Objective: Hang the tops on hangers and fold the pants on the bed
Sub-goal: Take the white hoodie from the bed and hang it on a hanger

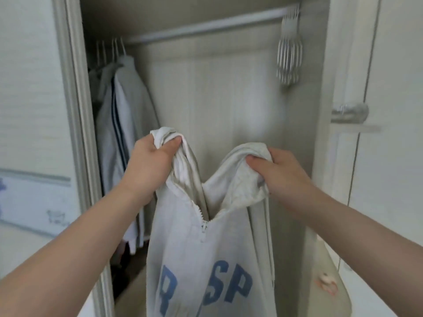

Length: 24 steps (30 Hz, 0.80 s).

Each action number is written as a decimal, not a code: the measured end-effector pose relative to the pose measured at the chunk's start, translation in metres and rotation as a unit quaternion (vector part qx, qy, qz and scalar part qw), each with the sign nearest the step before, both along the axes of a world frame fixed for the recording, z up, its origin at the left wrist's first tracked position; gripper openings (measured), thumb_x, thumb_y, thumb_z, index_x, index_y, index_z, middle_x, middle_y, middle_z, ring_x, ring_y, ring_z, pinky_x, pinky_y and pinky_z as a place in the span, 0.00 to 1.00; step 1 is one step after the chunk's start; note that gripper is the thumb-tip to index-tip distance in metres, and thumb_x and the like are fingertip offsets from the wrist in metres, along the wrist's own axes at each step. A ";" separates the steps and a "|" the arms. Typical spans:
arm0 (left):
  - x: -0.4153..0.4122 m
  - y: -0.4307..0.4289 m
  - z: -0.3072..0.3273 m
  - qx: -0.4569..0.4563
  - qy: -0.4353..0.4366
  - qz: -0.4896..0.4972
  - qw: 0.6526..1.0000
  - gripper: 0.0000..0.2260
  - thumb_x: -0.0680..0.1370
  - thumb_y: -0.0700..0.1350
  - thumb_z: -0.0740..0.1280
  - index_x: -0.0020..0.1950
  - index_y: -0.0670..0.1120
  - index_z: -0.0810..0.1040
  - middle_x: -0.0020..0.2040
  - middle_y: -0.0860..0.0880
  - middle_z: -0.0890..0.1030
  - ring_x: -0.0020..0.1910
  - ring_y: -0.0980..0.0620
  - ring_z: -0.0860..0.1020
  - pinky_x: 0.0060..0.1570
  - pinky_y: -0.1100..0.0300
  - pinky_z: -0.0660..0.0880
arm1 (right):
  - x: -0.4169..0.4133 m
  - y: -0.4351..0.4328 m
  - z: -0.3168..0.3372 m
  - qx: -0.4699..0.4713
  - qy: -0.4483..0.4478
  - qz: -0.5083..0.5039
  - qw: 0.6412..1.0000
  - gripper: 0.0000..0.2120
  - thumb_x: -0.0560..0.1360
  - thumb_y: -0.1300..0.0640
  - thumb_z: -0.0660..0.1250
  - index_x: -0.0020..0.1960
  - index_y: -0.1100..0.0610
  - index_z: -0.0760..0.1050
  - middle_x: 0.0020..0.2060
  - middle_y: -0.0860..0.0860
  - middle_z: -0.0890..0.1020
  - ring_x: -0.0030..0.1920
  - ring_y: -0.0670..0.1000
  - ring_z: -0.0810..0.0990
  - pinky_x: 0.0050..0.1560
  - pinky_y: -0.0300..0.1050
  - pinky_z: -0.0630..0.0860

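Hoodie (196, 259), pale grey and soft-looking, hangs in the air in front of an open wardrobe (217, 92), held up by its two top corners. In the head view the left hand (151, 165) has its grip clenched on a bunched wad of fabric at one side of the neck opening, thumb on top. The right hand (279, 177) has its grip clenched on the hood side, fingers curled into the cloth. Between the two hands the neckline sags into a deep V that shows a creamier lining. A white zip (202, 221) is closed up to the base of that V. Big blue letters (231, 287) run across the chest; R, S and P can be read, and the rest is lost in folds. The body drops past the bottom edge of the picture. Behind it the wardrobe has a pale ribbed back and a light rail (206, 26) across the top. At the rail's right end a cluster of bare white hangers (288, 56) hangs pressed together. At the left end several garments (123, 124) hang close together, the front one pale with dark navy stripes down it. To the right stands a white door (393, 156) with a silver handle (350, 113), blurred. Left of the wardrobe frame is a pale wall (29, 88).
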State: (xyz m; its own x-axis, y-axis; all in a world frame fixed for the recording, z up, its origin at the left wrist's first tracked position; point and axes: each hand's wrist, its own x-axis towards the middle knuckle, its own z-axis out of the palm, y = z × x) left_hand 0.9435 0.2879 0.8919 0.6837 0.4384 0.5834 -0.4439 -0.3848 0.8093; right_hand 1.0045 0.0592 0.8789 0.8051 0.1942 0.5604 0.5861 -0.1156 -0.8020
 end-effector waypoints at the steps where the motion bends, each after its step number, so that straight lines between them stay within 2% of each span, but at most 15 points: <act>1: 0.008 0.006 0.012 0.008 -0.008 0.000 1.000 0.08 0.82 0.47 0.67 0.47 0.45 0.81 0.43 0.46 0.85 0.42 0.52 0.84 0.45 0.57 0.79 | 0.003 0.007 0.010 0.004 -0.005 -0.006 1.000 0.09 0.80 0.58 0.67 0.41 0.54 0.81 0.34 0.44 0.83 0.34 0.39 0.80 0.35 0.32 0.75; 3: 0.027 0.023 0.046 0.021 -0.033 0.000 0.999 0.08 0.81 0.47 0.67 0.46 0.46 0.81 0.39 0.50 0.83 0.36 0.58 0.81 0.36 0.64 0.76 | 0.014 0.027 0.040 0.011 -0.021 -0.024 0.999 0.09 0.80 0.58 0.66 0.42 0.55 0.81 0.33 0.44 0.83 0.33 0.40 0.79 0.34 0.32 0.73; 5: 0.047 0.039 0.079 0.028 -0.049 0.000 0.998 0.08 0.80 0.49 0.68 0.47 0.44 0.81 0.38 0.50 0.82 0.34 0.58 0.81 0.32 0.65 0.75 | 0.025 0.044 0.070 0.018 -0.032 -0.041 0.998 0.09 0.80 0.58 0.66 0.44 0.55 0.81 0.35 0.47 0.82 0.35 0.44 0.79 0.35 0.36 0.74; 7: 0.066 0.051 0.110 0.028 -0.063 -0.009 0.998 0.10 0.80 0.49 0.68 0.50 0.42 0.81 0.44 0.45 0.84 0.41 0.50 0.83 0.40 0.56 0.79 | 0.040 0.056 0.103 0.024 -0.042 -0.064 0.997 0.08 0.80 0.57 0.66 0.44 0.55 0.81 0.36 0.49 0.81 0.36 0.47 0.79 0.37 0.40 0.73; 9: 0.083 0.057 0.140 0.019 -0.084 -0.005 0.996 0.09 0.80 0.48 0.68 0.53 0.42 0.81 0.48 0.42 0.84 0.48 0.45 0.83 0.50 0.49 0.79 | 0.056 0.063 0.137 0.026 -0.038 -0.083 0.995 0.06 0.80 0.58 0.66 0.49 0.58 0.80 0.40 0.53 0.82 0.40 0.51 0.80 0.40 0.42 0.74; 11: 0.099 0.060 0.167 0.019 -0.107 0.006 0.994 0.10 0.80 0.47 0.67 0.55 0.42 0.80 0.48 0.44 0.83 0.49 0.45 0.82 0.49 0.51 0.77 | 0.072 0.067 0.168 0.013 -0.027 -0.101 0.994 0.10 0.80 0.58 0.65 0.57 0.61 0.79 0.49 0.58 0.82 0.47 0.56 0.82 0.43 0.47 0.79; 13: 0.115 0.059 0.191 0.028 -0.123 0.017 0.992 0.10 0.80 0.47 0.67 0.56 0.41 0.80 0.47 0.47 0.81 0.49 0.46 0.81 0.46 0.56 0.74 | 0.084 0.068 0.195 -0.002 -0.021 -0.121 0.992 0.12 0.80 0.60 0.65 0.61 0.63 0.76 0.54 0.62 0.81 0.49 0.60 0.83 0.44 0.51 0.82; 15: 0.129 0.055 0.211 0.028 -0.128 0.023 0.991 0.12 0.80 0.47 0.67 0.58 0.40 0.79 0.50 0.45 0.81 0.52 0.44 0.80 0.50 0.55 0.75 | 0.092 0.070 0.216 -0.032 -0.006 -0.146 0.989 0.12 0.80 0.61 0.65 0.61 0.66 0.73 0.53 0.65 0.80 0.48 0.65 0.84 0.45 0.59 0.83; 16: 0.135 0.053 0.219 0.027 -0.128 0.026 0.991 0.12 0.80 0.47 0.67 0.58 0.39 0.79 0.53 0.43 0.81 0.54 0.43 0.80 0.54 0.53 0.76 | 0.095 0.070 0.225 -0.070 0.008 -0.165 0.984 0.09 0.81 0.63 0.64 0.58 0.67 0.73 0.50 0.66 0.80 0.45 0.66 0.84 0.45 0.63 0.83; 18: 0.145 0.050 0.229 0.026 -0.125 0.029 0.991 0.10 0.81 0.46 0.67 0.55 0.40 0.77 0.55 0.41 0.81 0.56 0.41 0.80 0.58 0.50 0.76 | 0.102 0.070 0.238 -0.208 0.036 -0.224 0.951 0.05 0.81 0.66 0.61 0.51 0.69 0.73 0.40 0.67 0.81 0.36 0.63 0.83 0.42 0.60 0.82; 20: 0.152 0.047 0.234 0.023 -0.122 0.032 0.992 0.06 0.81 0.45 0.66 0.50 0.42 0.76 0.53 0.39 0.81 0.56 0.39 0.80 0.57 0.48 0.76 | 0.108 0.066 0.248 -0.327 0.045 -0.286 0.900 0.11 0.81 0.65 0.58 0.54 0.72 0.76 0.40 0.65 0.83 0.35 0.62 0.82 0.43 0.57 0.82; 21: 0.156 0.045 0.236 0.026 -0.122 0.035 0.992 0.06 0.81 0.44 0.66 0.46 0.43 0.75 0.51 0.39 0.80 0.55 0.38 0.80 0.56 0.47 0.77 | 0.111 0.064 0.254 -0.357 0.020 -0.320 0.877 0.13 0.81 0.64 0.58 0.56 0.71 0.77 0.43 0.64 0.84 0.38 0.61 0.82 0.43 0.56 0.82; 23: 0.164 0.040 0.235 0.052 -0.120 0.039 0.991 0.08 0.81 0.41 0.64 0.41 0.44 0.74 0.52 0.36 0.79 0.55 0.37 0.79 0.56 0.46 0.78 | 0.120 0.055 0.267 -0.365 -0.105 -0.419 0.825 0.14 0.78 0.62 0.59 0.59 0.65 0.76 0.48 0.60 0.83 0.43 0.60 0.80 0.41 0.48 0.78; 24: 0.168 0.037 0.234 0.061 -0.119 0.040 0.990 0.08 0.81 0.40 0.63 0.42 0.44 0.75 0.54 0.35 0.78 0.55 0.38 0.79 0.55 0.47 0.79 | 0.126 0.050 0.272 -0.356 -0.174 -0.471 0.788 0.14 0.76 0.62 0.60 0.60 0.62 0.76 0.52 0.58 0.81 0.48 0.59 0.80 0.43 0.46 0.74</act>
State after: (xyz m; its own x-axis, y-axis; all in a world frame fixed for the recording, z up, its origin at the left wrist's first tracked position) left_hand 1.1119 0.3249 1.1260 0.4866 0.4027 0.7753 -0.5798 -0.5150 0.6314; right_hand 1.1305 0.1096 1.1511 0.6021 -0.0327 0.7977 0.1414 -0.9790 -0.1470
